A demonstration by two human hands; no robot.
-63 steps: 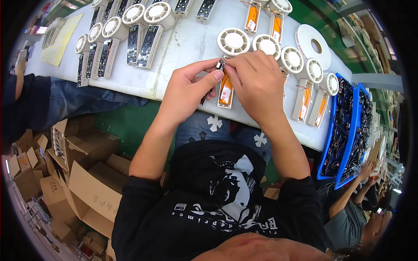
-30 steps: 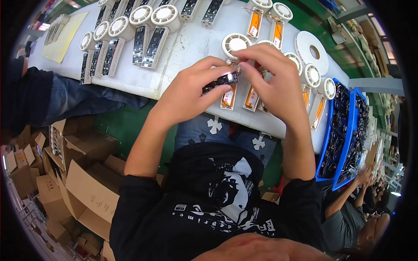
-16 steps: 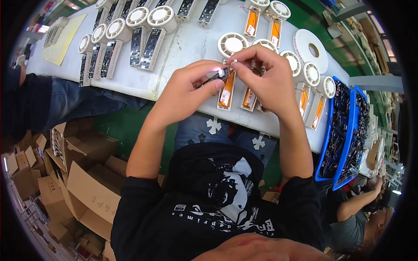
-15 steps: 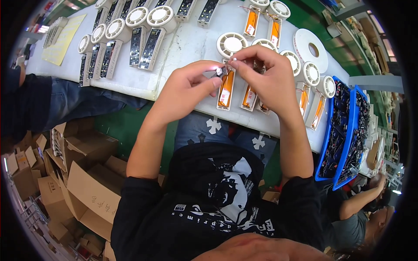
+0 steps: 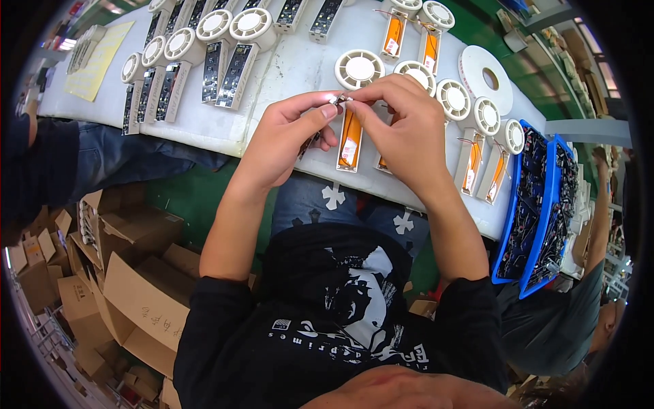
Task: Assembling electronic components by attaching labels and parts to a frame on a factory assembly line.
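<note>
My left hand (image 5: 285, 133) is closed on a dark circuit board (image 5: 308, 144), mostly hidden behind the fingers and palm. Against it, thumb and fingertips of my right hand (image 5: 409, 123) pinch a small white connector plug (image 5: 349, 99). The fingertips of both hands meet over a white handheld fan body. Its round grille (image 5: 359, 69) lies just beyond them, and an orange battery (image 5: 350, 136) rests in its open handle. Part of another fan body (image 5: 381, 161) is hidden under my right hand.
Fans with circuit boards fitted (image 5: 237, 71) stand at the left; more with bare batteries (image 5: 471, 163) lie at the right. A white tape roll (image 5: 489, 78) and blue trays (image 5: 528, 204) of dark boards are farther right. Cardboard boxes (image 5: 146, 293) sit lower left. People are at both sides.
Both hands have drawn slightly left and closer together, bringing the plug up to the board. The board has tilted down behind my left fingers. The person at the right has shifted an arm.
</note>
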